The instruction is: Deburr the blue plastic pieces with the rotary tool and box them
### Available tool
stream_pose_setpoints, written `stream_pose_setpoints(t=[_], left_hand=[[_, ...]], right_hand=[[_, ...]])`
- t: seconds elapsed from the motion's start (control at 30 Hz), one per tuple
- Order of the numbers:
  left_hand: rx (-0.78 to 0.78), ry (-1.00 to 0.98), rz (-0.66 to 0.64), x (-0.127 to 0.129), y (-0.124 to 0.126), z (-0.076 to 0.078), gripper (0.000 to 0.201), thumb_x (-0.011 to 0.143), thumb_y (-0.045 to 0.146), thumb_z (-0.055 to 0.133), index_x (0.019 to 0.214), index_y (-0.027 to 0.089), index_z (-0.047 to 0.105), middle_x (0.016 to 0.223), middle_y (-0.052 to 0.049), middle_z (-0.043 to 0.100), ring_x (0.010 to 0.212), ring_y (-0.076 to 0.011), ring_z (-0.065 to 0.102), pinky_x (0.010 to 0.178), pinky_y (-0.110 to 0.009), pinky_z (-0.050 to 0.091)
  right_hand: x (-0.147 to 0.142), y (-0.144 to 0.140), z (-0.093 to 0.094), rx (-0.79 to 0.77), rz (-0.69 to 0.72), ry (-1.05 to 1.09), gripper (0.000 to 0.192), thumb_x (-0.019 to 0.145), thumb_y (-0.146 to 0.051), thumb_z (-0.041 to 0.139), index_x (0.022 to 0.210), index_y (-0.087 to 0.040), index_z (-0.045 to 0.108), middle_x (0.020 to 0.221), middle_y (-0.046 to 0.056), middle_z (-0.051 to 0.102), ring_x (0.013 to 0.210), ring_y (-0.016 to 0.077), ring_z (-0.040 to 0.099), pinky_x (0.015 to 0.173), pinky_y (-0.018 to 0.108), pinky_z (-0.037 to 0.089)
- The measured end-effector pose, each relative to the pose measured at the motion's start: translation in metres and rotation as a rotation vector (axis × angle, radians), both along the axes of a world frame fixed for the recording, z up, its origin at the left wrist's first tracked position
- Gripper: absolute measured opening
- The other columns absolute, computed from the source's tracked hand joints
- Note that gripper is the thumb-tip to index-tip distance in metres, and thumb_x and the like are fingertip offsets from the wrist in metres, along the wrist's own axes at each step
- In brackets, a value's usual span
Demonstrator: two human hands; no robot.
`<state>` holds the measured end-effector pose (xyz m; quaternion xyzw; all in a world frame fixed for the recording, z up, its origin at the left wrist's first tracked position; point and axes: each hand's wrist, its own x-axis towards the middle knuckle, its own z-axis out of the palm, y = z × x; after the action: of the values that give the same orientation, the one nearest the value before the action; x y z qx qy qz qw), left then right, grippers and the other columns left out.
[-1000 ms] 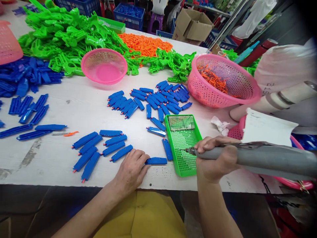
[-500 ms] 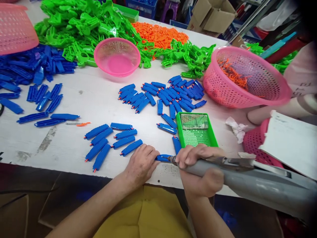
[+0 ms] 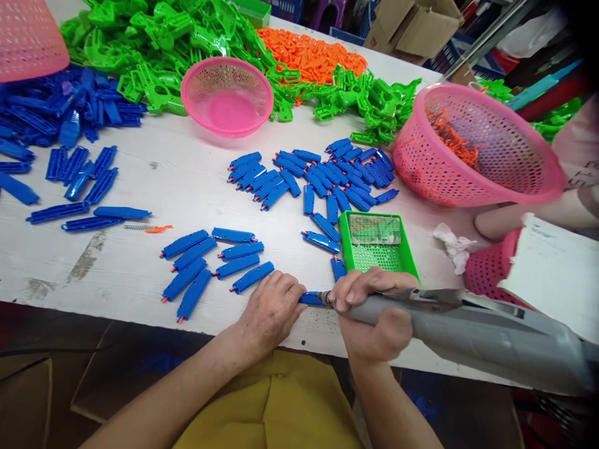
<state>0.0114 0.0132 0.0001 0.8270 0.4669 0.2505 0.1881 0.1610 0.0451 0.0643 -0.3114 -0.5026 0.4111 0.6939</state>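
My left hand (image 3: 271,312) presses a blue plastic piece (image 3: 311,299) down near the table's front edge, its fingertips closed on the left end. My right hand (image 3: 372,312) is wrapped around a grey power screwdriver (image 3: 491,333), held nearly level. Its metal tip meets the top of that blue piece; the exact contact point is too small to make out. Left of my left hand lie several blue pieces (image 3: 189,274) with orange tips. Just beyond my right hand stands a green basket (image 3: 412,262). A spring (image 3: 136,227) and an orange part (image 3: 159,229) lie together further left.
More blue pieces (image 3: 327,178) spread across mid-table. Behind are a pink basket (image 3: 227,130), green parts (image 3: 173,37) and orange parts (image 3: 313,56). A large pink basket (image 3: 435,168) holds thin orange parts. Another person's arm (image 3: 510,219) rests at right, near a white board (image 3: 556,274).
The screwdriver's rear end has swung slightly upward, while its tip stays at the blue piece. The whole view has shifted a little. Both hands keep their holds.
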Motion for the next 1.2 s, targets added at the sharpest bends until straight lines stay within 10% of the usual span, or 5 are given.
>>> stream_pose_setpoints(t=[0.57, 0.9, 1.2], left_hand=[[0.081, 0.137, -0.012, 0.003, 0.0, 0.0, 0.005, 0.1, 0.023, 0.059, 0.097, 0.019, 0.058, 0.094, -0.006, 0.061, 0.087, -0.0244, 0.053, 0.075, -0.039, 0.044], [0.281, 0.373, 0.221, -0.076, -0.001, 0.027, 0.015, 0.097, 0.019, 0.054, 0.108, 0.021, 0.065, 0.105, -0.011, 0.07, 0.1, -0.0322, 0.06, 0.077, -0.045, 0.043], [0.235, 0.265, -0.174, 0.031, 0.04, 0.019, 0.05, 0.088, 0.002, 0.051, 0.135, 0.017, 0.057, 0.145, -0.013, 0.06, 0.135, -0.0327, 0.052, 0.097, -0.048, 0.049]], right_hand=[[0.007, 0.003, 0.0, 0.009, 0.011, 0.054, 0.018, 0.09, -0.04, 0.063, 0.089, -0.022, 0.062, 0.061, -0.007, 0.055, 0.043, 0.0093, 0.051, 0.042, 0.025, 0.047], [0.089, -0.012, 0.012, 0.025, -0.31, 0.026, 0.037, 0.085, -0.06, 0.06, 0.084, -0.023, 0.063, 0.055, -0.007, 0.05, 0.037, 0.0116, 0.046, 0.036, 0.027, 0.037], [0.09, 0.003, 0.0, 0.03, -0.434, 0.046, 0.028, 0.083, -0.048, 0.065, 0.082, -0.021, 0.06, 0.055, -0.008, 0.053, 0.04, 0.0119, 0.049, 0.041, 0.027, 0.042]])
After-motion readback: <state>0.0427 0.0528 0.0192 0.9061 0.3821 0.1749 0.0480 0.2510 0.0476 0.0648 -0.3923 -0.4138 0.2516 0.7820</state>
